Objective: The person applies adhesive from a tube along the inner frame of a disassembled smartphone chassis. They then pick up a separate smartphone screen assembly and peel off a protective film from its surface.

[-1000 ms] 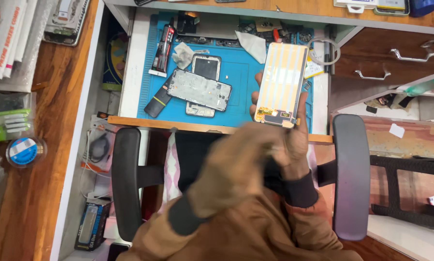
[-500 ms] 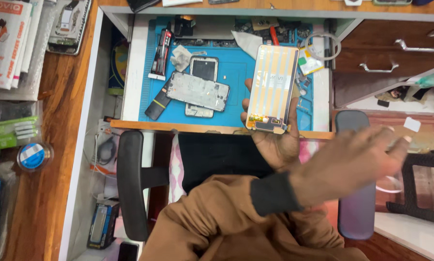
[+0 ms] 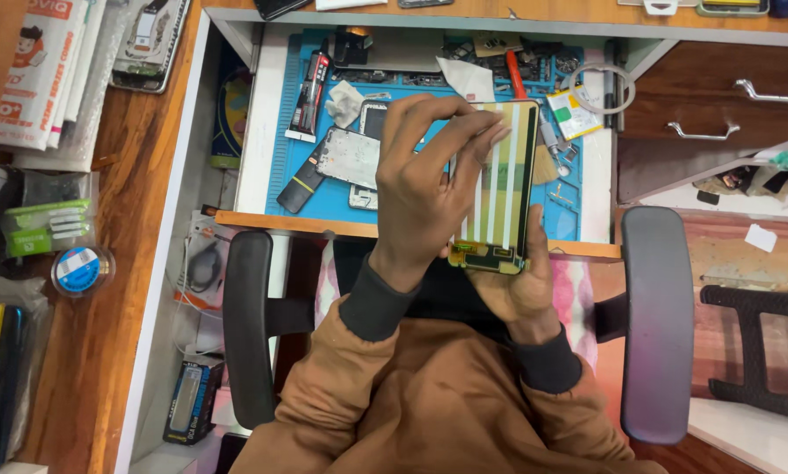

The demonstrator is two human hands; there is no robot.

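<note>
blue mat (image 3: 411,197) beyond hands | phone frame (image 3: 348,158) just left of left hand | tape roll (image 3: 78,269) far left | 2 chair armrests (image 3: 246,325) flanking
</note>
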